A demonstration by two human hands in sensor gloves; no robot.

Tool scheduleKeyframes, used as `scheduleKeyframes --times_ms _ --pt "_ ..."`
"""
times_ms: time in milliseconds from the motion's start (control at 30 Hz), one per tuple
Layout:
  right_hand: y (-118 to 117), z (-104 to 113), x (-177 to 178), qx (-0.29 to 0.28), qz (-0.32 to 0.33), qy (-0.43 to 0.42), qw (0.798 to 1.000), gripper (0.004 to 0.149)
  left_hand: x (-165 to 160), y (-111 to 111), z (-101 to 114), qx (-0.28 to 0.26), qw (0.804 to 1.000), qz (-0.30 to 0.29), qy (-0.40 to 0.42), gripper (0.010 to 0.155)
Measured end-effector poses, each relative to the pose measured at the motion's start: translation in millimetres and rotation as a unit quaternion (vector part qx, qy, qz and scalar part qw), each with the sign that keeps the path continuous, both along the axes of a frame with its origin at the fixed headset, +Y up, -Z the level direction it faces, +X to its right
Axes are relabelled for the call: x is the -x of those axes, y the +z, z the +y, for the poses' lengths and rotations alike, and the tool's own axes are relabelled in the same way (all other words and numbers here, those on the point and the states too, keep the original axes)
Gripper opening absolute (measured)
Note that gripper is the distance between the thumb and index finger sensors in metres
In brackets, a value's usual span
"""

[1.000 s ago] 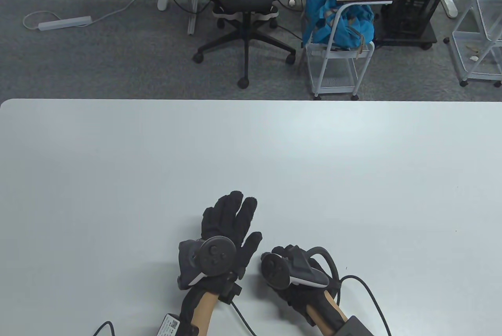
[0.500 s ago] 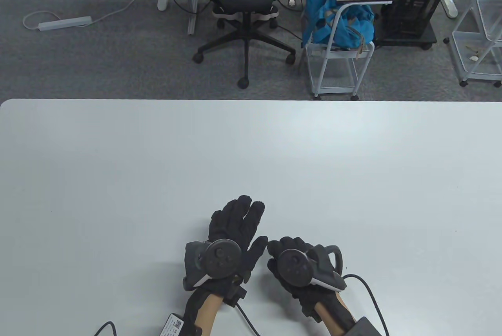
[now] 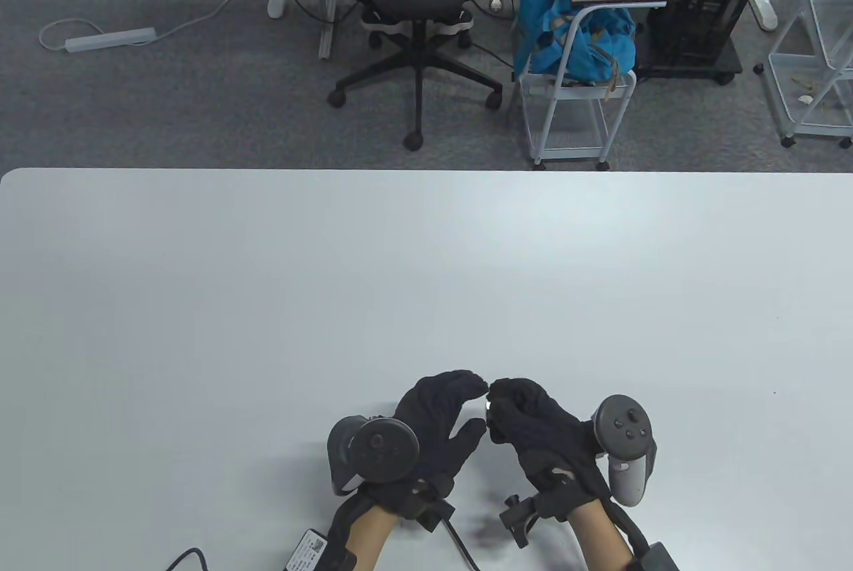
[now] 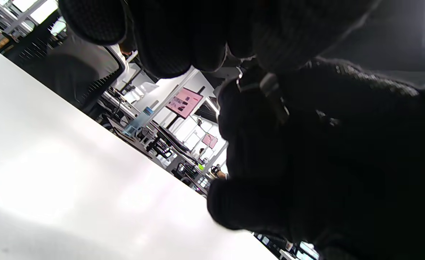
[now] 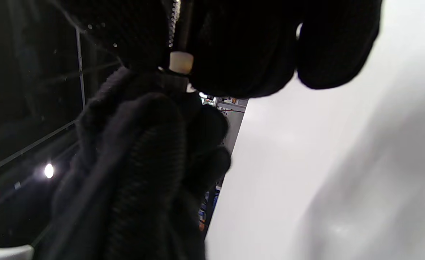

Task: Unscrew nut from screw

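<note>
- Step in hand, as judged: turning the nut off the screw (image 3: 489, 406), with both hands raised just above the tabletop (image 3: 266, 278) near its front edge.
- Method: one hand should hold the screw fixed while the other rolls the nut between thumb and fingertip in short turns, re-gripping after each. Pinch lightly on the nut, so that it spins rather than binds.
- Caution: the parts are small and the gloves thick. Keeping the work low over the tabletop means a freed nut falls only a short way and stays in reach.
- Left hand (image 3: 436, 418): fingers curled inward, tips drawn together at the meeting point with the other hand. In the left wrist view a small metal part (image 4: 270, 85) shows between the dark fingertips.
- Right hand (image 3: 533, 424): fingers bunched together, tips against those of the left hand. In the right wrist view a pale, stubby end (image 5: 181, 62) projects between its fingers, with a thin threaded line above it; this is probably the screw.
- Location of the work: a small bright glint in the table view marks the screw at the junction of the two hands. The nut itself cannot be made out separately, and which hand holds which part cannot be told.
</note>
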State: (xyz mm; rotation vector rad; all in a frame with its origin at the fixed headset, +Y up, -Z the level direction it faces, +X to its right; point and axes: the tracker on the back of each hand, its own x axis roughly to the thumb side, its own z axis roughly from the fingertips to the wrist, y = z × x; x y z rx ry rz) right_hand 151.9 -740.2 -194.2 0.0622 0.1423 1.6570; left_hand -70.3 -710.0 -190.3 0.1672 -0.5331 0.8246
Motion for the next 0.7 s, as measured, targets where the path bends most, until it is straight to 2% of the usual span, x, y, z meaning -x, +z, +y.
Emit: scheduleKeyframes --times_ms 133,267,333,500,700 --pt "0 -5 1 0.022 0.007 -0.036 0.999 0.052 -3 2 -1 0.000 1.000 0.012 0.028 0.055" --pt "1 -4 0 0.015 0.000 -0.032 0.999 0.051 1 -1 -6 0.046 0.995 0.009 0.092 0.051" --pt "2 -2 1 0.001 -0.002 -0.023 1.000 0.051 4 -4 -8 0.078 0.989 0.002 0.126 0.049" --pt "4 6 4 -0.055 -0.014 0.009 0.998 0.051 5 -4 -12 0.110 0.980 0.008 0.166 0.050" --pt "8 14 7 -0.122 -0.035 0.051 0.991 0.050 6 -6 -19 0.181 0.954 -0.001 0.240 0.050"
